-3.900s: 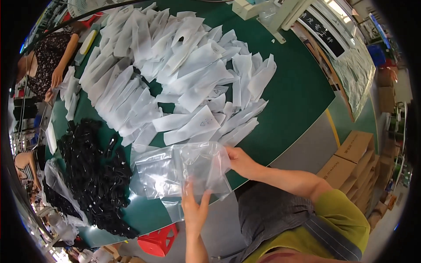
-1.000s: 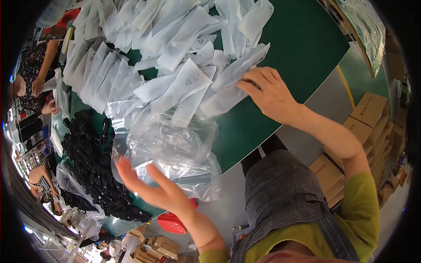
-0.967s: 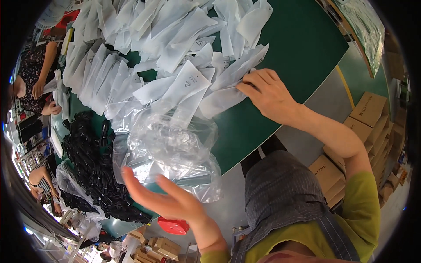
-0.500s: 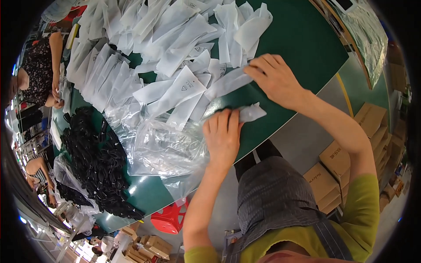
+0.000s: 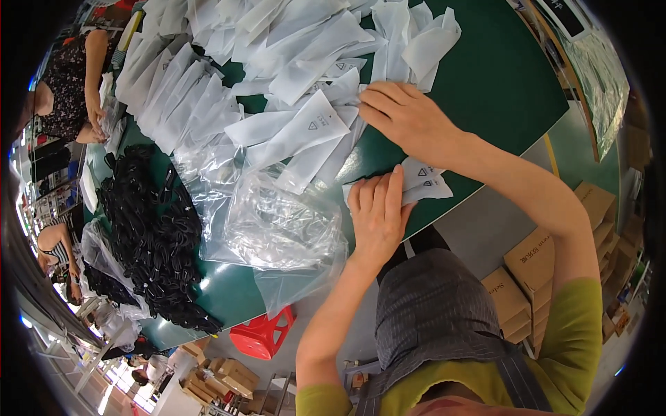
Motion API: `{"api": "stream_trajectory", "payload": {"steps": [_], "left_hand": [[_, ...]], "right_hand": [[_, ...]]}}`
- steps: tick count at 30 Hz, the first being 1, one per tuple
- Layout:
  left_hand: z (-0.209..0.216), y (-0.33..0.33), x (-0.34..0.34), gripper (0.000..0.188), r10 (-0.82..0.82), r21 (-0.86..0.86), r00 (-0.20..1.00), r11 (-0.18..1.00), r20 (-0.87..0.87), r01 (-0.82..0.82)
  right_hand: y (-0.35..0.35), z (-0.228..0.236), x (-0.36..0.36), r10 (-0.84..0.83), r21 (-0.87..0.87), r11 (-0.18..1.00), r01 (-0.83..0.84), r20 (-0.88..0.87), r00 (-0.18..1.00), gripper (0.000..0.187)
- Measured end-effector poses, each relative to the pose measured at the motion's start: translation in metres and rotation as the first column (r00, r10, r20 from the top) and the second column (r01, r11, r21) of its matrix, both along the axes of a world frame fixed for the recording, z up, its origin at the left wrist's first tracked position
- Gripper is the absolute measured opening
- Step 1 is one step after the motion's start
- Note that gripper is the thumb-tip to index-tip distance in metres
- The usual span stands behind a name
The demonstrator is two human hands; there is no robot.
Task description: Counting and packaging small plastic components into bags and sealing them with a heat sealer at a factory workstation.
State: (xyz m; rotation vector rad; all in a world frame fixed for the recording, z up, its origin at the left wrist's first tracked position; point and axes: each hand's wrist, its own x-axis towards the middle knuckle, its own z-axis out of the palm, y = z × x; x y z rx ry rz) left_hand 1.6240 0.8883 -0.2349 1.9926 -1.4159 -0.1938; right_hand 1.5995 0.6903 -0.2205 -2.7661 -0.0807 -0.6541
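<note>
Frosted white plastic pouches (image 5: 316,128), some printed with a triangle symbol, lie in a wide pile on the green table (image 5: 496,90). My right hand (image 5: 409,118) is at the pile's right side, its bent fingertips on the edge of a pouch. Closer to the table's front edge, my left hand (image 5: 378,211) is closed over a white pouch (image 5: 427,182), pressing it to the table. That pouch sticks out on both sides of the fingers; its contents cannot be made out. A large crumpled clear plastic bag (image 5: 277,225) lies left of my left hand.
A heap of bundled black cables (image 5: 149,243) covers the table's left part. Below the front edge stands a red stool (image 5: 260,336). Cardboard boxes (image 5: 531,267) are stacked on the floor at right. A co-worker in a dark patterned top (image 5: 69,87) works at the far left.
My right hand has moved left to the pile's edge. My left hand has shifted slightly right, and the pouch under it now lies flatter with its printed symbols showing. The view has shifted a little.
</note>
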Motion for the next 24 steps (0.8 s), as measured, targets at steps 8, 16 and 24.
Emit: {"api": "stream_trajectory", "payload": {"steps": [8, 16, 24], "left_hand": [[0.007, 0.021, 0.017, 0.049, 0.038, 0.105, 0.979, 0.993, 0.202, -0.06], [0.0, 0.038, 0.016, 0.064, 0.019, 0.015, 0.999, 1.0, 0.051, -0.02], [0.004, 0.057, 0.042, 0.07, -0.031, 0.119, 0.983, 0.993, 0.18, 0.01]], "right_hand": [[0.023, 0.022, -0.024, 0.285, 0.36, 0.927, -0.108, -0.485, 0.827, 0.023], [0.047, -0.009, 0.056, 0.08, -0.238, 0.967, -0.089, -0.046, 0.996, 0.019], [0.046, 0.036, 0.024, 0.28, 0.406, 0.913, -0.033, -0.566, 0.776, 0.03]]}}
